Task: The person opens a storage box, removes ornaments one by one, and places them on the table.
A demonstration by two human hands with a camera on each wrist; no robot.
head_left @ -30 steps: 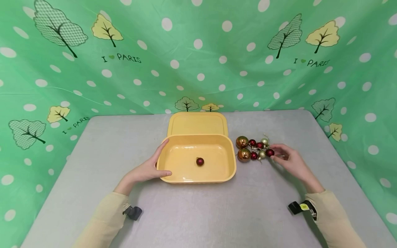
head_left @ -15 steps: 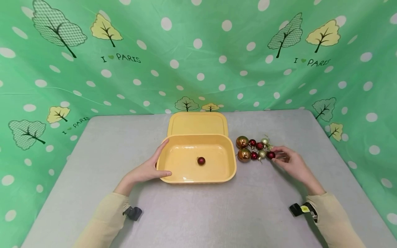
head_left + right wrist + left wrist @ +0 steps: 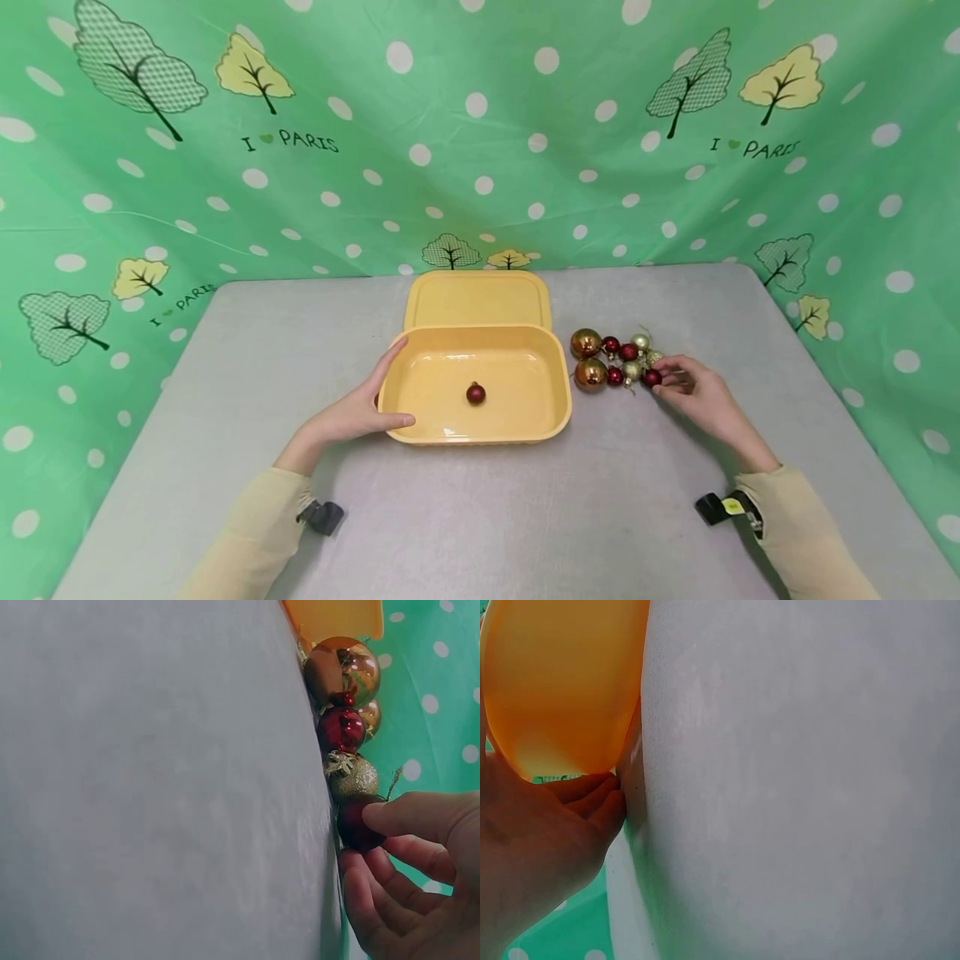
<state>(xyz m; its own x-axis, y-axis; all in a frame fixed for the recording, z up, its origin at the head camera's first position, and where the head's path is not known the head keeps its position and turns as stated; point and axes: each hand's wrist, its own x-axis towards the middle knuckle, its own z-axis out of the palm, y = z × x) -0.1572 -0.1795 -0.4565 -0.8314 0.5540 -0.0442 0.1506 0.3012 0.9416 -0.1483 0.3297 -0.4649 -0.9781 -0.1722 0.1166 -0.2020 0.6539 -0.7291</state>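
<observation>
In the head view my left hand [image 3: 352,417] grips the left end of a yellow plastic container [image 3: 420,392], thumb over the front rim and fingers along the side wall. One dark red Christmas ball [image 3: 476,393] lies inside it. To the right, my right hand [image 3: 701,398] pinches another dark red Christmas ball [image 3: 356,829] between thumb and fingers, close over the table. This ball sits against a glittery gold ball [image 3: 354,778] at the end of a cluster of ornaments. The cluster also has shiny red balls [image 3: 343,730] and two larger copper-gold ones [image 3: 591,376].
Behind the container lies its yellow lid [image 3: 480,298] on the grey table [image 3: 480,525]. A pale green ball [image 3: 640,342] is at the back of the ornament cluster. A green dotted curtain [image 3: 480,150] hangs along the table's far edge.
The pinched red ball and my right hand have shifted slightly toward me. Inside the container, the red ball has rolled a little to the left. My left hand has stayed in place.
</observation>
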